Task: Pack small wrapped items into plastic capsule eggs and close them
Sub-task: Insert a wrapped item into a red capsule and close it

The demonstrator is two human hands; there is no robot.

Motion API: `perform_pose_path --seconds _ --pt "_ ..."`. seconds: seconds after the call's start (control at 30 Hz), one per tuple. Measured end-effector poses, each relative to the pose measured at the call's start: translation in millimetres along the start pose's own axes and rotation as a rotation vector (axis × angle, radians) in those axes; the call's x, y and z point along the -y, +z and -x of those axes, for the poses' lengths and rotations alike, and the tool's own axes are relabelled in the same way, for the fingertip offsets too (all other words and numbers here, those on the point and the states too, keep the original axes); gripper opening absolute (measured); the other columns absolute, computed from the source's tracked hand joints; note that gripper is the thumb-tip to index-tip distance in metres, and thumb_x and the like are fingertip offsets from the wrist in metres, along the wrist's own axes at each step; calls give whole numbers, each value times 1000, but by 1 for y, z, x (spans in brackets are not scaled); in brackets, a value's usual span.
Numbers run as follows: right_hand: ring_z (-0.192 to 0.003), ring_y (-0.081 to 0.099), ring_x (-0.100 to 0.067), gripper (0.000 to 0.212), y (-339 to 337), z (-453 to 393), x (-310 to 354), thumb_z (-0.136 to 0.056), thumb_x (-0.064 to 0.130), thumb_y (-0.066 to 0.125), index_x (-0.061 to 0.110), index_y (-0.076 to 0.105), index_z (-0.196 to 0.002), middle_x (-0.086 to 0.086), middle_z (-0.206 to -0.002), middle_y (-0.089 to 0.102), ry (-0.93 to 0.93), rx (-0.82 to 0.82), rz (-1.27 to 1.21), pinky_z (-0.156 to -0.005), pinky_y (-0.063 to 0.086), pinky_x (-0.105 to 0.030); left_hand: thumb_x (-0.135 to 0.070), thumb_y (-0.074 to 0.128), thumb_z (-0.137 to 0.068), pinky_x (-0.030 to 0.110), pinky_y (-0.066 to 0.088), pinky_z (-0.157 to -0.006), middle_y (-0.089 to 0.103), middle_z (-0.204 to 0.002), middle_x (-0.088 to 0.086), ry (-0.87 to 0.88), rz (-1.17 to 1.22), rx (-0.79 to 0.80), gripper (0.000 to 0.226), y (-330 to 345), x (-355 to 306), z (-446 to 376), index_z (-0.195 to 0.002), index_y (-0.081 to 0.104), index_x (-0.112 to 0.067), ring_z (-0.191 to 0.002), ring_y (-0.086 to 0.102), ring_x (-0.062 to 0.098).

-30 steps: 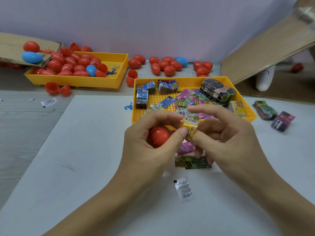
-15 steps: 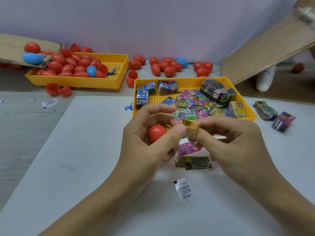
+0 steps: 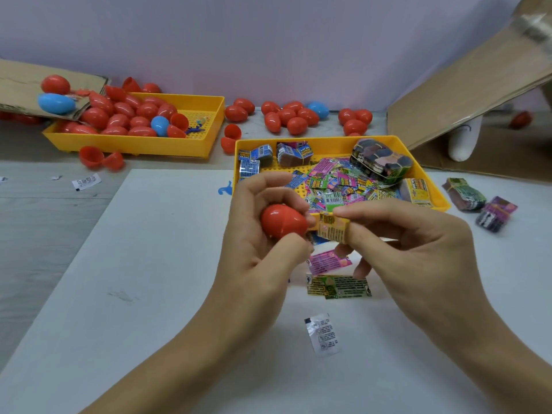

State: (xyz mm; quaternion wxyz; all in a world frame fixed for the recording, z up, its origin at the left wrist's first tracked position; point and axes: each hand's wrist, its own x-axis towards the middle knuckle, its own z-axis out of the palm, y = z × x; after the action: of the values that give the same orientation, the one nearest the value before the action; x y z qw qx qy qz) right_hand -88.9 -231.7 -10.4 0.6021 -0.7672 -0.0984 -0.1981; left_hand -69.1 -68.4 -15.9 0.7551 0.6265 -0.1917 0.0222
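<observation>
My left hand (image 3: 257,252) grips a red capsule egg half (image 3: 282,224) with its mouth turned right. My right hand (image 3: 403,249) pinches a folded yellow wrapped item (image 3: 333,228) and holds it against the egg's mouth. Under my hands lie a pink wrapped item (image 3: 327,261) and a green-yellow one (image 3: 339,286) on the white mat. A small silver sachet (image 3: 322,334) lies nearer to me. The yellow tray (image 3: 430,186) just behind my hands holds several more coloured wrapped items.
A second yellow tray (image 3: 140,143) at the back left is full of red and blue eggs. Loose red eggs (image 3: 291,118) lie along the wall. Two bundles of items (image 3: 481,204) sit right of the near tray. A cardboard box (image 3: 466,94) leans at the back right.
My left hand has turned the egg half so more of its red shell shows. My right hand has folded the yellow item smaller and brought it to the egg's mouth.
</observation>
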Motion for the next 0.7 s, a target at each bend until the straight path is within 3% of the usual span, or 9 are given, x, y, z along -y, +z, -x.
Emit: perform_pose_path --seconds 0.13,0.3,0.43,0.53,0.7 --pt "-67 72 -16 16 0 1 3 -84 20 73 33 77 -93 7 -81 74 -33 9 39 -47 52 -21 2 55 -85 24 55 -81 60 -104 4 70 -107 -41 41 6 1 1 -118 43 -19 -94 63 13" --pt "-65 71 -14 13 1 1 7 -84 24 74 32 76 -94 8 -77 73 -33 8 88 -44 50 -22 -2 67 -85 21 54 -84 66 -104 7 112 -173 -52 25 3 -2 1 -107 58 -10 -99 66 16" --pt "-69 71 -15 18 0 0 3 -81 23 72 39 74 -90 12 -77 72 -9 1 126 -43 52 -33 -2 68 -82 23 56 -84 69 -104 8 60 -102 -61 26 3 -2 2 -105 64 -11 -99 68 15" --pt "-72 72 -15 21 0 0 1 -81 20 71 39 74 -90 14 -81 72 -9 -7 135 -45 53 -33 -3 65 -81 26 58 -82 70 -104 6 20 -68 -61 28 3 -2 4 -104 67 -17 -95 70 16" --pt "-72 69 -18 15 0 0 1 -82 29 69 39 75 -92 10 -83 70 -35 20 137 -45 52 -33 -2 62 -83 17 55 -80 70 -108 8 21 -80 -52 35 3 -6 3 -110 69 -23 -91 72 8"
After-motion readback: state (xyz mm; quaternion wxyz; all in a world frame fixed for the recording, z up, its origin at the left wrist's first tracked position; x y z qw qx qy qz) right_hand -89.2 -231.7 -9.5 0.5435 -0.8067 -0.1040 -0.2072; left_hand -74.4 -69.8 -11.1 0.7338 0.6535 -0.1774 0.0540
